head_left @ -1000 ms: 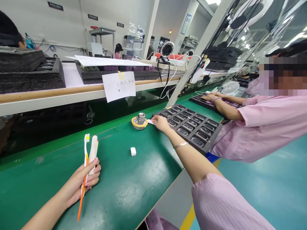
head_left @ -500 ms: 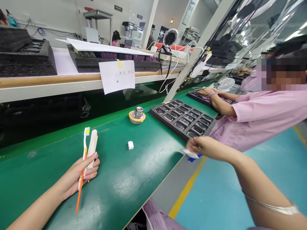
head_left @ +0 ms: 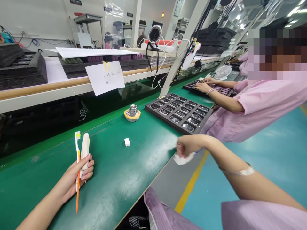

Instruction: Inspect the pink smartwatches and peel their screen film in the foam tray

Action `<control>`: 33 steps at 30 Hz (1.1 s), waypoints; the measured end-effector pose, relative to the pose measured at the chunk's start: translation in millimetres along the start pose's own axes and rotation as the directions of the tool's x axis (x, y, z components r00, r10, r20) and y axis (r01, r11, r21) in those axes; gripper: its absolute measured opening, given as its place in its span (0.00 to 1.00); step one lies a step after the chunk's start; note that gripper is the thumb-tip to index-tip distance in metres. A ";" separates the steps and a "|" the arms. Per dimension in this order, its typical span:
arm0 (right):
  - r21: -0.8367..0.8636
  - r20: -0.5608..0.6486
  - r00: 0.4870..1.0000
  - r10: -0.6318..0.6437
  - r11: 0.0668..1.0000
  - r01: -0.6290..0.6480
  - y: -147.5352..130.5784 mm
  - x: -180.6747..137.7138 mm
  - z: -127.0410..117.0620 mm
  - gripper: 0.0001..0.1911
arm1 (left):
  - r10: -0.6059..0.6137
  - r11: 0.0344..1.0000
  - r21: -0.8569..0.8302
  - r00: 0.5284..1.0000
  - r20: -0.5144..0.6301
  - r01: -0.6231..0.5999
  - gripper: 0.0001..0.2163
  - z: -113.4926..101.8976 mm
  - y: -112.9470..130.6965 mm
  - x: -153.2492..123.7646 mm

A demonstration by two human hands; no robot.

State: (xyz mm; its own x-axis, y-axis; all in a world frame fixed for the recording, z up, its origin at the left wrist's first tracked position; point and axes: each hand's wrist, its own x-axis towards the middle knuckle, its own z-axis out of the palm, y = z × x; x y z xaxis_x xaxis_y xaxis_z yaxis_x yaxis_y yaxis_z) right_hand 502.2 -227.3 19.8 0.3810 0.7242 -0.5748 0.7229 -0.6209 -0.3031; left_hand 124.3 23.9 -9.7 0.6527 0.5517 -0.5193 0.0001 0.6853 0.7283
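My left hand rests low on the green mat, gripping an orange-and-white toothbrush together with a white tube-shaped object. My right hand is at the mat's front edge, its fingers bunched around a crumpled white wipe. The nearest thing to it is a black foam tray holding several small dark-and-silver parts. A metal cylinder stands in a yellow-rimmed dish, and a small white cube lies on the mat between my hands.
A co-worker in a pink sleeve has both hands on another tray beyond mine. Behind the mat, a raised shelf carries foam trays and a taped paper note. A small fan stands farther along.
My right hand has moved from the tray's edge beside the dish, out past the mat's front edge, with the wipe now bunched in it. My left hand keeps its hold.
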 end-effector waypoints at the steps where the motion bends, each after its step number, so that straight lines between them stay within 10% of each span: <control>1: -0.009 -0.014 0.999 0.044 0.999 -0.044 15.6 -19.1 2.0 0.11 | 0.013 0.999 0.032 1.000 -0.019 -0.013 0.12 3.4 -0.8 -0.3; 7: 0.074 -0.346 0.937 0.046 0.997 -0.022 43.4 -68.6 -5.6 0.05 | 0.043 0.987 0.153 0.998 0.053 -0.051 0.21 58.8 -12.7 -4.2; 10: 0.111 -0.578 0.815 -0.030 0.987 0.115 23.7 -42.3 -15.1 0.10 | 0.170 0.946 0.224 0.947 0.272 -0.234 0.21 103.8 -20.0 1.7; 16: 0.154 -0.781 0.593 -0.198 0.859 0.488 -44.1 13.4 -10.3 0.18 | 0.482 0.798 0.194 0.798 0.361 -0.570 0.21 177.0 -35.0 48.2; 24: 0.346 -0.654 0.613 -0.443 0.545 0.764 -108.6 17.6 2.2 0.31 | 0.636 0.545 0.325 0.634 0.440 -0.773 0.12 203.8 -59.2 94.2; 33: 0.511 -0.580 0.698 -0.420 0.479 0.713 -90.6 49.3 37.1 0.18 | 0.531 0.450 0.519 0.685 0.499 -0.726 0.11 184.1 -81.8 109.4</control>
State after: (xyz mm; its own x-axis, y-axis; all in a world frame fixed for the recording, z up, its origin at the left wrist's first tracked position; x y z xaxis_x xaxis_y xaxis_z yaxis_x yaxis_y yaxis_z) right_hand 434.1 -146.4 -9.3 0.2969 0.9401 0.1673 0.3239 0.0657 -0.9438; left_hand 335.2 -59.3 -43.8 0.8251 0.5048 0.2537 -0.0805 -0.3394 0.9372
